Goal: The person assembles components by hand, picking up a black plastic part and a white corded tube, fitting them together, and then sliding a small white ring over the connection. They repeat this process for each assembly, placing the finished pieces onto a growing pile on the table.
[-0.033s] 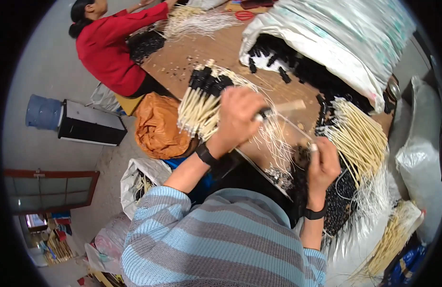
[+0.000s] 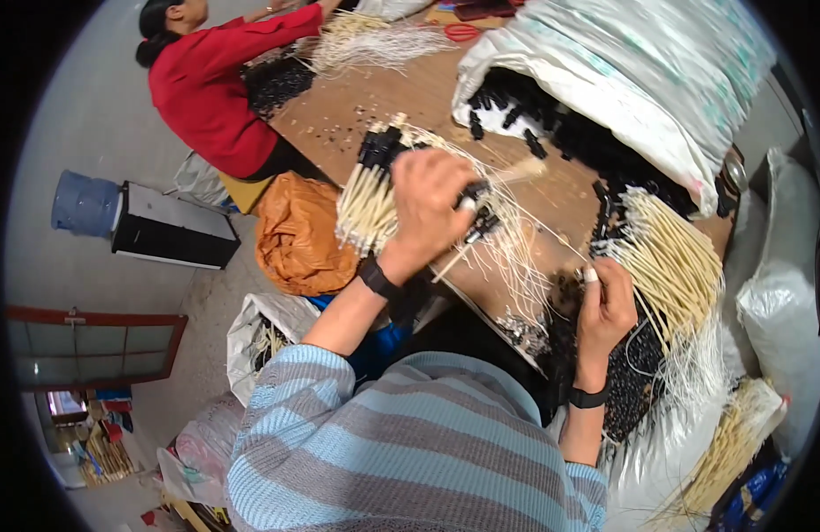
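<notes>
My left hand [image 2: 435,199] is closed around a small black fitting [image 2: 475,190], above the near edge of the wooden table [image 2: 366,97]. A thin white cord [image 2: 543,225] runs taut from there to my right hand [image 2: 607,297], whose thumb and finger pinch its end. Wraps of white tape show on the digits of both hands. Just left of my left hand is a bundle of pale sticks with black fittings [image 2: 364,208]. Loose white cords [image 2: 516,257] hang below the hand. Beside my right hand lies a heap of pale corded sticks [image 2: 671,257].
A white woven sack [image 2: 605,71] spills black fittings at the far right. An orange bag [image 2: 299,230] stands left of the table. Small black pieces [image 2: 636,363] are heaped near my right wrist. A person in red [image 2: 215,97] works at the far left, near red scissors [image 2: 461,33].
My left hand has shifted slightly left relative to the table, and a pale stick now shows below it. The cord stays stretched to my right hand. The whole view has shifted slightly.
</notes>
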{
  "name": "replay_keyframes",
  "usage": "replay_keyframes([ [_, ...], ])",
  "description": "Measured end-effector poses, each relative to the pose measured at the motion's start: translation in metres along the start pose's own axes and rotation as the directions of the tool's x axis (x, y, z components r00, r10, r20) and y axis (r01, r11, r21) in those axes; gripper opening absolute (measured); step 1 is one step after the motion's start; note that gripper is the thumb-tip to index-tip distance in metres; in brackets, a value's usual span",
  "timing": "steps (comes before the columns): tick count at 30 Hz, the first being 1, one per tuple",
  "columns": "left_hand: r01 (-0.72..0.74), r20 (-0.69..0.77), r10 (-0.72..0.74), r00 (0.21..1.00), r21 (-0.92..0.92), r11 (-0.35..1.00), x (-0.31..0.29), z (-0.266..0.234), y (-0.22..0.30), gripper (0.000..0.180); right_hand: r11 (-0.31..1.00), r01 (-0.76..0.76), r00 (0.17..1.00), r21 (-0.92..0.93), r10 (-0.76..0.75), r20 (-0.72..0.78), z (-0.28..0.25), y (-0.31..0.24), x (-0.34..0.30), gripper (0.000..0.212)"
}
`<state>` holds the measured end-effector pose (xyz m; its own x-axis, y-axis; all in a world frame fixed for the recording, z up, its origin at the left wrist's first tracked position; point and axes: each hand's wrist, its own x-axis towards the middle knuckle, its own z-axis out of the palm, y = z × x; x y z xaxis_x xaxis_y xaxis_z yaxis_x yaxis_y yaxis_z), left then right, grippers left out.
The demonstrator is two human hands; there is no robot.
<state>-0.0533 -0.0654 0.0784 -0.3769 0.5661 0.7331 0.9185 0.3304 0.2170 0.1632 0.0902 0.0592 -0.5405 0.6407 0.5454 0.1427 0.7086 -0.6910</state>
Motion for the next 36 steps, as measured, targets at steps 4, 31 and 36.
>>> replay_keyframes([
  [4,0.153,-0.030,-0.151,0.988,0.324,0.934,0.002,-0.001,-0.061,0.036,0.973,0.144,0.964,-0.180,-0.097,0.248,0.019,-0.009,-0.008,0.016],
  [31,0.403,0.611,0.031,0.791,-0.559,0.725,-0.002,0.152,0.059,0.041,0.834,0.239,0.943,-0.498,-0.078,0.322,-0.085,0.086,0.012,0.018],
  [36,0.778,0.844,-0.047,0.535,-0.471,0.416,-0.006,0.130,0.059,0.043,0.947,-0.001,0.961,-0.321,0.090,0.262,-0.067,0.061,-0.011,0.021],
])
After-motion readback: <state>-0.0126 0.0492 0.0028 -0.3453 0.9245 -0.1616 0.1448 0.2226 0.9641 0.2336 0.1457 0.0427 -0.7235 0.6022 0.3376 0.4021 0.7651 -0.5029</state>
